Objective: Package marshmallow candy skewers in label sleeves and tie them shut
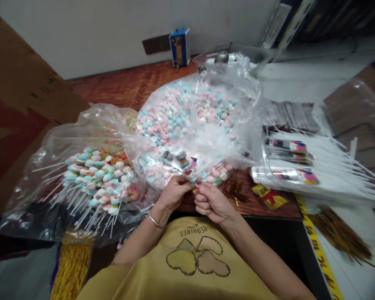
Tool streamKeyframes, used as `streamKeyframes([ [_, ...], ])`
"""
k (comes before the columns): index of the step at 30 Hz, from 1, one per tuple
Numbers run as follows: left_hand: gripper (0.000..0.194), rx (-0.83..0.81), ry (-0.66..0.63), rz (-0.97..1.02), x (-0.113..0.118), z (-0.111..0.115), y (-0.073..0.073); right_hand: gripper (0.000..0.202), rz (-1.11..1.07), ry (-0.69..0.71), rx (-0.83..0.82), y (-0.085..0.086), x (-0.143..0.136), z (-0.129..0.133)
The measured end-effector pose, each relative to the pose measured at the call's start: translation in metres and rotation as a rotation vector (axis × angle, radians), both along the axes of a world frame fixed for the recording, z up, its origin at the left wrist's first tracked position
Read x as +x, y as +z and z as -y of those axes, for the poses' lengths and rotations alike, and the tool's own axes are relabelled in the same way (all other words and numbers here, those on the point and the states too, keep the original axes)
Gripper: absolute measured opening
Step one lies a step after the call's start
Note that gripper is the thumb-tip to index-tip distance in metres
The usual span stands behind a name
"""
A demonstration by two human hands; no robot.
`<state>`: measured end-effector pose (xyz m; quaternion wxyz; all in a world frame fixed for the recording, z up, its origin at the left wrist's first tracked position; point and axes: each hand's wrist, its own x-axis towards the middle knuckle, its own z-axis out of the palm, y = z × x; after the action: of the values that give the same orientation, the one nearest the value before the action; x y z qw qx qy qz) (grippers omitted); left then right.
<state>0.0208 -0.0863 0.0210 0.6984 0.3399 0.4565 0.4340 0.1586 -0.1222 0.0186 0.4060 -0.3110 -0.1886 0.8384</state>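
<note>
At the centre of the frame, the left hand (pixel 176 191) and right hand (pixel 213 203) meet, both in a narrow grip on a small printed wrapper (pixel 190 174). It sits before the big bag of pastel candies (pixel 165 121), above the worktop's (pixel 278 208) near edge.

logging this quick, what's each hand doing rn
Left hand: closed, holding a small printed packet.
Right hand: closed, fingertips pinched at the packet's lower end.
</note>
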Motion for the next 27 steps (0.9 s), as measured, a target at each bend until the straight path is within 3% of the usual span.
streamKeyframes([
  [5,0.034,0.034,0.174,-0.072,0.005,0.008,-0.004,0.039,0.366,-0.368,0.222,-0.003,-0.013,0.012],
  [7,0.036,0.023,0.158,-0.056,0.007,0.012,-0.004,0.038,0.387,-0.367,0.252,-0.003,-0.016,0.016],
  [10,0.046,-0.077,0.049,0.092,0.011,0.018,-0.003,0.037,0.187,-0.253,0.192,-0.004,-0.015,0.020],
  [12,0.045,-0.098,-0.002,0.144,0.011,0.020,-0.001,0.034,0.221,-0.182,0.261,-0.004,-0.008,0.023],
  [14,0.040,-0.047,0.025,0.137,0.009,0.018,0.001,0.028,0.503,-0.203,0.455,-0.006,0.009,0.026],
  [16,0.040,0.020,0.092,0.119,0.003,0.014,0.003,0.022,0.879,-0.322,0.638,-0.009,0.036,0.028],
  [19,0.043,0.056,0.131,0.095,-0.008,0.007,0.007,0.022,1.358,-0.464,0.692,-0.015,0.085,0.026],
  [23,0.043,0.105,0.108,0.055,-0.019,0.006,0.008,0.030,1.953,-0.167,0.515,-0.021,0.132,0.021],
  [27,0.039,0.186,0.116,-0.002,-0.023,0.011,0.003,0.035,2.144,0.095,0.511,-0.019,0.131,0.016],
])
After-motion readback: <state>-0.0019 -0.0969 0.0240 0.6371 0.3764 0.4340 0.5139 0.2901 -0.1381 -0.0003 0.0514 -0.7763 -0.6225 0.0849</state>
